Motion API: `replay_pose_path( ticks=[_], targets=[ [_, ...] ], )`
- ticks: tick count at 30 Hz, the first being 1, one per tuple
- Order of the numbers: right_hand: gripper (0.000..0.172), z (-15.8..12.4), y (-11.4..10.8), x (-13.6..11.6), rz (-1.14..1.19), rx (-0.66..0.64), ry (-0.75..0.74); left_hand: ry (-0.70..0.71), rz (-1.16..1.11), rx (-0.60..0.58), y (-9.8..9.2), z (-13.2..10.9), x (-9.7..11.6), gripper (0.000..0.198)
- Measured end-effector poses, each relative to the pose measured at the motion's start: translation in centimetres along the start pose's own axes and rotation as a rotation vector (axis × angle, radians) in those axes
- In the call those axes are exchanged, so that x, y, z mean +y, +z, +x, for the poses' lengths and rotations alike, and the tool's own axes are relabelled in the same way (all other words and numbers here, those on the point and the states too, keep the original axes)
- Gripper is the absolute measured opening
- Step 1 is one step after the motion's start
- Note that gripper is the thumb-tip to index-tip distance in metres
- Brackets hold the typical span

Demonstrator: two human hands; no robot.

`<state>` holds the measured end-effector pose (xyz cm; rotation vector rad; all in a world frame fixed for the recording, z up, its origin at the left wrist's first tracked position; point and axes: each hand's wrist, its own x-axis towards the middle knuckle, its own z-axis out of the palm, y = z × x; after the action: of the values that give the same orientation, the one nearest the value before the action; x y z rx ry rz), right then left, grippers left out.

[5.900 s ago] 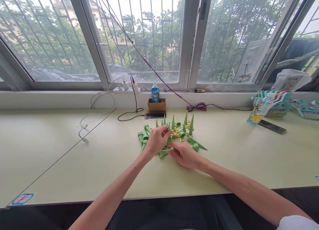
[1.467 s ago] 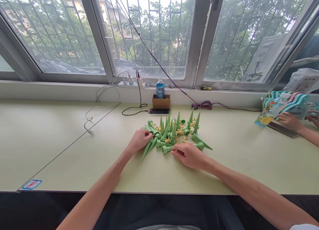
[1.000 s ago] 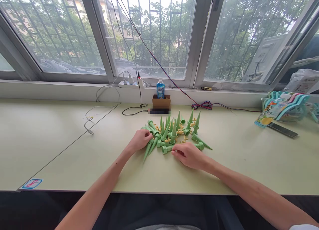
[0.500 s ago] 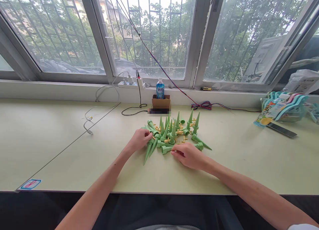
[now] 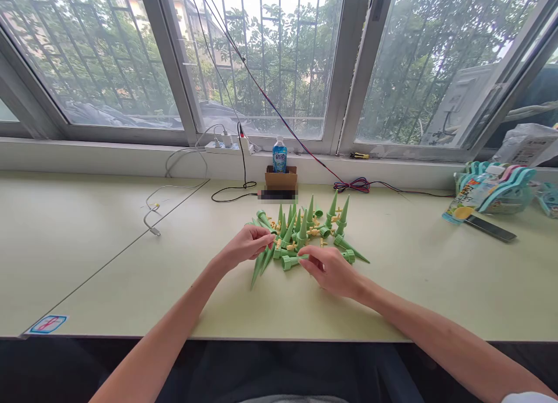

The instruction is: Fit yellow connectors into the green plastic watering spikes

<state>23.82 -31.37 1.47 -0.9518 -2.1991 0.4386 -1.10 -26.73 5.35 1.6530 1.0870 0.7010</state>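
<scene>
Several green plastic spikes, some upright and some lying, form a pile with small yellow valves mixed in. My left hand is at the pile's left side, its thumb and forefinger pinched on a yellow valve, partly hidden by the fingertips. At the front of the pile, my right hand has its thumb and forefinger closed around the narrow end of a lying green spike, whose wide collar points left. An upright green spike stands just behind, between the two hands.
Behind the pile, a blue-labelled bottle stands in a cardboard box. A white cable lies left on the table. Coiled wires run along the back. Far right are a phone, a drink pouch and teal hangers.
My left hand has moved slightly right, toward my right hand, with the yellow valve at its fingertips. My right hand has barely moved. The view has shifted slightly.
</scene>
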Motion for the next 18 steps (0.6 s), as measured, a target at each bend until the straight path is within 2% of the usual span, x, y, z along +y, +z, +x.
replay_pose_path(
  ticks=[4,7,12,18],
  targets=[
    [0.022,0.2,0.0,-0.2,0.088,0.090,-0.024,0.018,-0.034,-0.141,0.3,-0.3,0.2,0.040],
    [0.026,0.4,0.3,-0.4,0.104,0.097,-0.043,0.059,0.032,-0.205,0.9,-0.6,0.5,0.042],
    [0.029,0.3,1.0,-0.5,0.051,0.085,-0.107,0.099,0.093,-0.252,2.0,-0.7,0.7,0.043],
    [0.021,0.2,1.0,-0.7,0.012,0.097,-0.173,0.075,0.032,-0.293,2.4,-0.6,0.7,0.043]
  ],
)
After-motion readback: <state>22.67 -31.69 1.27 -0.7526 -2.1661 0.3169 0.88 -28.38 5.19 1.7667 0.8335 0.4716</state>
